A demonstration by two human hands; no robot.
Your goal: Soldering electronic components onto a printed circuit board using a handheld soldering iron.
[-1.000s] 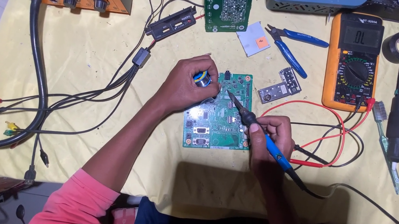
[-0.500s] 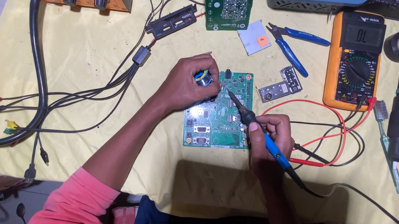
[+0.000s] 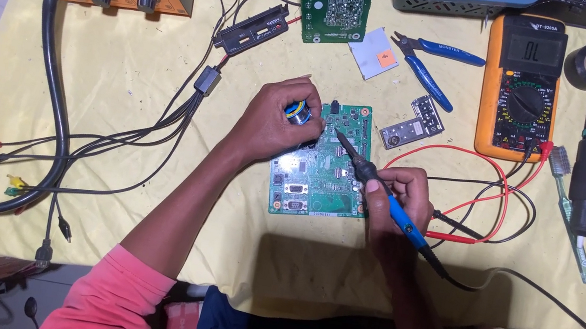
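Mid-solder on the board, nothing wrapped up yet

You've got the green rectangular circuit board [image 3: 319, 163] flat on the yellow-covered desk [image 3: 121, 94], and everything else sits around it. Your right hand [image 3: 397, 201] has its grip clenched on the blue-handled soldering iron [image 3: 384, 197], tip angled down onto the board's upper middle. Your left hand [image 3: 277, 118] is at the board's upper left edge, grip closed round a small blue and silver spool of solder wire [image 3: 297, 111]. I can't tell if the wire actually reaches the tip. Judging by that, you're mid-joint: iron is on the board, nothing put down. Right of the board the orange multimeter [image 3: 530, 86] has its red and black leads [image 3: 480, 197] lying loose, so testing looks not yet started.
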